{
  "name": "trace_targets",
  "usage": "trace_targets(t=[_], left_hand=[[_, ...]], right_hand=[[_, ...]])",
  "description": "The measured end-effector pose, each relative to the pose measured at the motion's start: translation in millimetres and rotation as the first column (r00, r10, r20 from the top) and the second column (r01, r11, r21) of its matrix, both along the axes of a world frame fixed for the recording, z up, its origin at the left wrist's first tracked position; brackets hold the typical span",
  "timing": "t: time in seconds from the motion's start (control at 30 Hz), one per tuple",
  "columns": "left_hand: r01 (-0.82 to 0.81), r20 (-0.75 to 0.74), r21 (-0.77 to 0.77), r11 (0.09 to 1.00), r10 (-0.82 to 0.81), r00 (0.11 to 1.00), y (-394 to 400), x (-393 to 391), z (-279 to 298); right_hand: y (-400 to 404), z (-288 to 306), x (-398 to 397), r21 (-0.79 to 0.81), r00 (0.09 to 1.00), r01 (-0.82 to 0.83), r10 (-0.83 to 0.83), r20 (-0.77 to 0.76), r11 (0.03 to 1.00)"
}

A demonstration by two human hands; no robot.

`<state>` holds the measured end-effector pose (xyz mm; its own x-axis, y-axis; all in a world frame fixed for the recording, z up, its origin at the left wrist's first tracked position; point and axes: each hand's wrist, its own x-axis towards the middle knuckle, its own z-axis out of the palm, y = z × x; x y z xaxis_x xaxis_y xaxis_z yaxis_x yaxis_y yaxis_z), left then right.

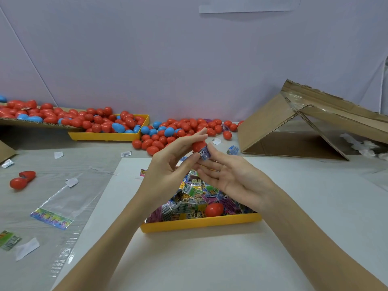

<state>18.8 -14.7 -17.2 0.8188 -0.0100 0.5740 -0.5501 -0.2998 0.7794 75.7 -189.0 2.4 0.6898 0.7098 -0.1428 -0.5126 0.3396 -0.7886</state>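
Observation:
My left hand (pixel 172 164) grips a red plastic egg shell (pixel 198 145) between fingers and thumb, above the near yellow tray (pixel 199 224). My right hand (pixel 228 175) pinches a small purple printed packet (pixel 204 153) against the open end of that shell, its other fingers stretched out. The tray is heaped with several small colourful packets (pixel 193 198), and one red egg (pixel 214 209) lies on them at the right.
A far yellow tray (pixel 105 136) and a cardboard sheet (pixel 31 123) hold red and blue eggs; more lie loose on the table (pixel 180 131). An opened red egg (pixel 22 179) lies left. A tipped cardboard box (pixel 294 131) stands right. Plastic bags (pixel 58 206) and paper scraps lie left.

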Motion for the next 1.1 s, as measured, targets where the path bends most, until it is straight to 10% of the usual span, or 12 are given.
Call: trace_targets(t=[1.1], left_hand=[[-0.047, -0.067, -0.042, 0.998, 0.044, 0.997, -1.1, -0.1, -1.9]], right_hand=[[5.6, -5.5, -1.3, 0.041, 0.989, -0.043, 0.049, -0.143, 0.998]])
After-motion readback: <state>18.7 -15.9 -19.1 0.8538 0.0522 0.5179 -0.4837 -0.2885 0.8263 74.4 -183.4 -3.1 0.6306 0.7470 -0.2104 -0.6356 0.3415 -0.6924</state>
